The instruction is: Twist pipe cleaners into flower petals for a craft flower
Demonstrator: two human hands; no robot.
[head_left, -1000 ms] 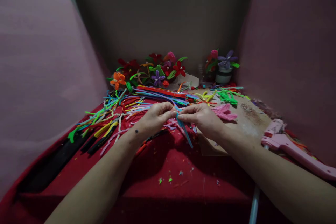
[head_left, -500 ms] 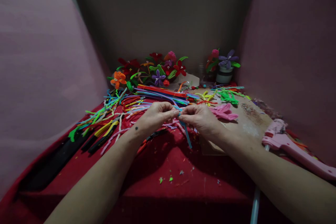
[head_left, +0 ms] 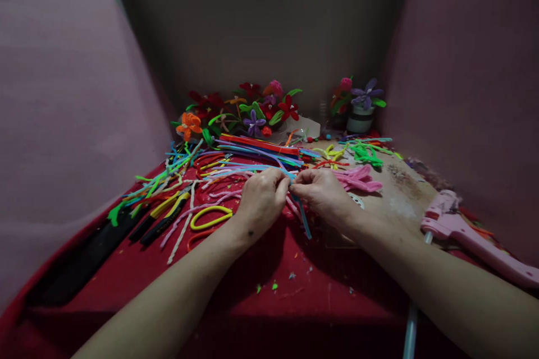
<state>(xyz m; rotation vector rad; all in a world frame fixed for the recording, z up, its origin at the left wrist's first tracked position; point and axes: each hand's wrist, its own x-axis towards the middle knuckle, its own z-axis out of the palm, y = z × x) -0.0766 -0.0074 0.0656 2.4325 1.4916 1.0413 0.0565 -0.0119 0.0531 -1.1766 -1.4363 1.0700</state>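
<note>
My left hand (head_left: 263, 199) and my right hand (head_left: 322, 190) meet over the middle of a red cloth (head_left: 269, 269), both pinched on a light-blue pipe cleaner (head_left: 302, 216). Its free end hangs down toward me from between the fingertips. Loose pipe cleaners in many colours (head_left: 202, 174) lie spread just behind and to the left of my hands. A yellow loop (head_left: 210, 217) lies beside my left wrist.
Finished pipe-cleaner flowers (head_left: 240, 112) stand at the back, and a small pot of flowers (head_left: 360, 106) at the back right. A pink glue gun (head_left: 463, 230) lies at the right. Pink twisted pieces (head_left: 357, 178) rest on a brown board (head_left: 400, 196). Dark tools (head_left: 160, 219) lie at the left.
My left hand has shifted right and nearer to me, uncovering the yellow loop and more strands. Both hands keep pinching the blue pipe cleaner.
</note>
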